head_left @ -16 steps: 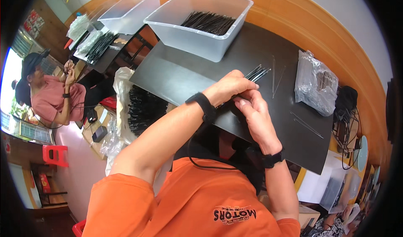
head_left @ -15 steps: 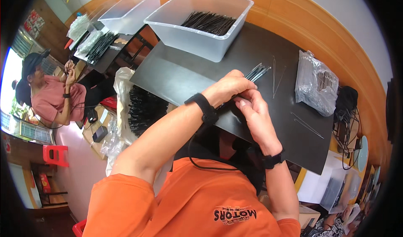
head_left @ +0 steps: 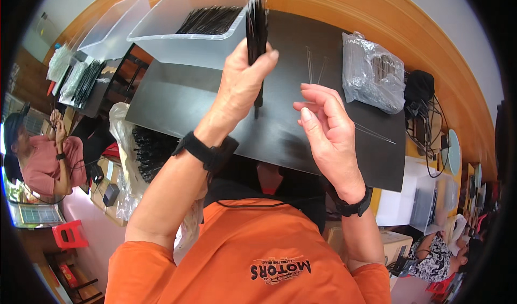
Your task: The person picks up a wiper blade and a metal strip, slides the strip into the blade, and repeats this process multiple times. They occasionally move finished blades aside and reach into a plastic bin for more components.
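A bundle of thin black rods [head_left: 257, 32] stands nearly upright in my left hand [head_left: 239, 80], fingers wrapped around it and thumb pressed on its right side. Its top ends overlap the right rim of a clear plastic bin [head_left: 177, 52], where more black rods [head_left: 211, 21] lie in a heap. Over the dark table [head_left: 177, 94], my right hand [head_left: 329, 129] is apart from the bundle, its fingers loosely curved and holding nothing. Thin metal wires [head_left: 309, 64] lie beyond that hand, and a bent wire [head_left: 377, 135] lies to its right.
A plastic-wrapped bundle [head_left: 371, 72] sits at the table's right side, beside black cables [head_left: 431, 121]. Black bristly pieces [head_left: 151, 152] fill a pale bag left of the table. A person in pink [head_left: 51, 158] works at far left; another person [head_left: 433, 255] is at lower right.
Both hands were together on the bundle. My left hand has carried it up and left toward the bin and turned it upright; my right hand has let go and opened. The view has shifted.
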Action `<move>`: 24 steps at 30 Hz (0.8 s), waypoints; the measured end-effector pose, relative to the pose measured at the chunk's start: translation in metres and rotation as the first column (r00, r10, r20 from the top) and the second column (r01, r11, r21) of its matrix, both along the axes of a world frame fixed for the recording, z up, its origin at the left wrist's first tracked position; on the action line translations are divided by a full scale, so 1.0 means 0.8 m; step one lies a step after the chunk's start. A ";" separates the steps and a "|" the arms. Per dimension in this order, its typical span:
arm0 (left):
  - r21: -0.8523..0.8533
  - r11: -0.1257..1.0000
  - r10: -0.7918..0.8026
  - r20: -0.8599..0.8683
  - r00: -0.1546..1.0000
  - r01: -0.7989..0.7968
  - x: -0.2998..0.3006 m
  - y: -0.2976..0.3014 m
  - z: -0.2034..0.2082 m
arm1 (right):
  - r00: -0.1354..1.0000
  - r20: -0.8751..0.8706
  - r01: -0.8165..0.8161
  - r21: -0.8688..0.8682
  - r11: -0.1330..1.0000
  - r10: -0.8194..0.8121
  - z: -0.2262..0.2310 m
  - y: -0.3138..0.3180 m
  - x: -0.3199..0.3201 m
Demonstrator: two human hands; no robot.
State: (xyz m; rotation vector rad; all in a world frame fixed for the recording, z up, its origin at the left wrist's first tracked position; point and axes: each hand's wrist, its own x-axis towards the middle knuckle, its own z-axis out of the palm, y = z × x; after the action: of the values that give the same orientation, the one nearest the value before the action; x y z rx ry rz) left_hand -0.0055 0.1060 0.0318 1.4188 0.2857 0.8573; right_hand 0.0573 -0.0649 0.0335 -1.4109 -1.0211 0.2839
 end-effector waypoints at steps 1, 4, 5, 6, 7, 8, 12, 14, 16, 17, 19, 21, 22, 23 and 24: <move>0.038 0.999 0.003 -0.075 0.997 0.000 -0.004 0.000 -0.015 | 1.000 0.015 -0.011 -0.067 0.998 0.012 -0.001 -0.005 0.003; 0.031 0.999 0.012 -0.096 0.995 -0.009 -0.006 -0.010 -0.047 | 0.999 0.029 -0.033 -0.149 0.988 0.038 -0.011 -0.014 0.006; 0.022 1.000 0.006 -0.064 0.998 -0.005 -0.005 -0.012 -0.051 | 0.998 0.032 -0.052 -0.161 0.986 0.058 -0.017 -0.015 0.006; 0.021 1.000 0.005 -0.067 0.998 -0.003 -0.004 -0.014 -0.050 | 0.999 0.011 -0.037 -0.083 0.996 0.038 -0.023 -0.010 0.003; -0.003 1.000 0.008 -0.024 1.000 -0.008 -0.004 -0.017 -0.047 | 0.999 0.007 -0.036 -0.084 0.996 0.037 -0.028 -0.010 0.000; -0.027 1.000 0.012 0.020 1.000 -0.012 -0.004 -0.020 -0.043 | 0.993 0.100 -0.046 -0.128 0.991 0.059 -0.032 -0.011 -0.003; 0.067 0.994 0.070 0.174 0.982 -0.083 -0.005 -0.023 -0.019 | 0.942 0.328 0.035 -0.320 0.947 0.076 -0.041 -0.003 -0.018; 0.025 0.998 0.062 0.092 0.994 -0.064 -0.010 -0.031 -0.032 | 0.866 0.478 0.105 -0.456 0.884 0.144 -0.038 0.001 -0.024; -0.028 0.999 0.026 0.002 1.000 -0.026 -0.021 -0.044 -0.046 | 0.863 0.468 0.082 -0.503 0.860 0.192 -0.042 0.007 -0.025; 0.004 1.000 0.021 -0.035 0.999 -0.021 -0.026 -0.049 -0.057 | 0.858 0.453 0.055 -0.551 0.833 0.243 -0.047 0.009 -0.025; -0.118 0.992 0.035 -0.097 0.995 -0.046 -0.031 -0.066 -0.061 | 0.837 0.503 0.075 -0.495 0.865 0.216 -0.052 0.010 -0.027; -0.098 0.994 0.040 -0.116 0.992 -0.052 -0.036 -0.069 -0.062 | 0.823 0.511 0.089 -0.546 0.833 0.247 -0.053 0.011 -0.027; -0.075 0.995 0.050 -0.135 0.990 -0.060 -0.039 -0.068 -0.063 | 0.822 0.507 0.078 -0.550 0.831 0.259 -0.044 0.008 -0.030; -0.080 0.994 0.062 -0.139 0.988 -0.073 -0.045 -0.066 -0.057 | 0.833 0.448 0.020 -0.610 0.792 0.324 -0.026 -0.001 -0.036; -0.127 0.984 0.111 -0.133 0.985 -0.128 -0.053 -0.064 -0.039 | 0.840 0.381 -0.042 -0.665 0.746 0.387 -0.009 -0.011 -0.043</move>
State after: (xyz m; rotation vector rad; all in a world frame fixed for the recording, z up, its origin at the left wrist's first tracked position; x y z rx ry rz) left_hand -0.0479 0.0546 0.0004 1.3414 0.5203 0.8310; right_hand 0.0228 -0.0737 0.0265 -2.0497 -1.6379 0.4914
